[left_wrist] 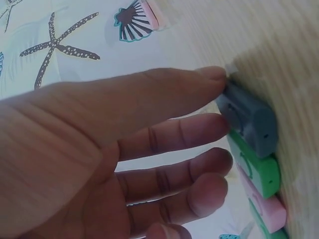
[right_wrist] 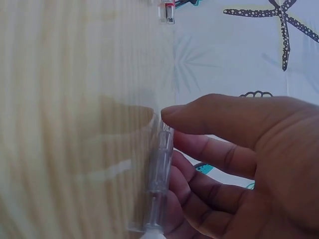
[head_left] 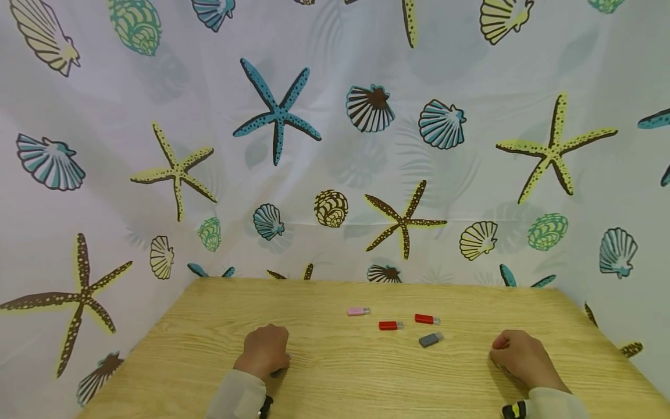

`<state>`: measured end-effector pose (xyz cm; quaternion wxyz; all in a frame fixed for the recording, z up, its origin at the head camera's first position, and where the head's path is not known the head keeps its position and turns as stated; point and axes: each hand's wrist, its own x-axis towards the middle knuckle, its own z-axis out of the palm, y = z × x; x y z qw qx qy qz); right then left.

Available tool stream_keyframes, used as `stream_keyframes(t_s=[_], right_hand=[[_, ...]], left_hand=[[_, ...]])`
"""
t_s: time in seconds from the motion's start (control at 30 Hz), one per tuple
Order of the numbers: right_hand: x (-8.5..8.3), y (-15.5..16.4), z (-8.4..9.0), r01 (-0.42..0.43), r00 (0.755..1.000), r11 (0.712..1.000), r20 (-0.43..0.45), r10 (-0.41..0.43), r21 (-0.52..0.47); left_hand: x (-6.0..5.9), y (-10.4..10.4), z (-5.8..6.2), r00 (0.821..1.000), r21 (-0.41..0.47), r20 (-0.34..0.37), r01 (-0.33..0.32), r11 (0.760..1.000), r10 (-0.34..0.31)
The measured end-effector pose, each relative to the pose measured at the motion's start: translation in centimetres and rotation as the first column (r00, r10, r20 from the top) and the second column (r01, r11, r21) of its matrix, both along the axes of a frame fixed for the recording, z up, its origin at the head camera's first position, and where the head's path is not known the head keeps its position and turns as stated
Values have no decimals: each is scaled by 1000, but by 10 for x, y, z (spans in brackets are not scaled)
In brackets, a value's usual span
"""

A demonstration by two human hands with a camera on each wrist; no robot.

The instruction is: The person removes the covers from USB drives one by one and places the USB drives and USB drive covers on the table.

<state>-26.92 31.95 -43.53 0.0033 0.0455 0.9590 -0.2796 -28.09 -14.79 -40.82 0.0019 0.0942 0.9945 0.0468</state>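
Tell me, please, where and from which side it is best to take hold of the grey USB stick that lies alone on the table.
Pinch the grey USB stick across its two long sides, coming from above. It lies flat on the table, apart from the red sticks, so both sides are free.

A row of small caps (left_wrist: 251, 149) — grey, green, pink, green — lies side by side on the table (head_left: 340, 384); clear caps (right_wrist: 158, 174) lie end to end near its right edge.
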Motion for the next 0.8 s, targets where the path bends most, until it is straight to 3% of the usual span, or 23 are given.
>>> stream_keyframes(t_s=[0.43, 0.8], right_hand=[[1, -9, 17, -16, 999, 999, -36, 18, 41], [-2, -45, 26, -124, 983, 990, -131, 131, 65]], left_hand=[[0, -4, 2, 1000, 18, 23, 6, 1000, -6], [1, -10, 9, 1000, 22, -17, -6, 1000, 6]])
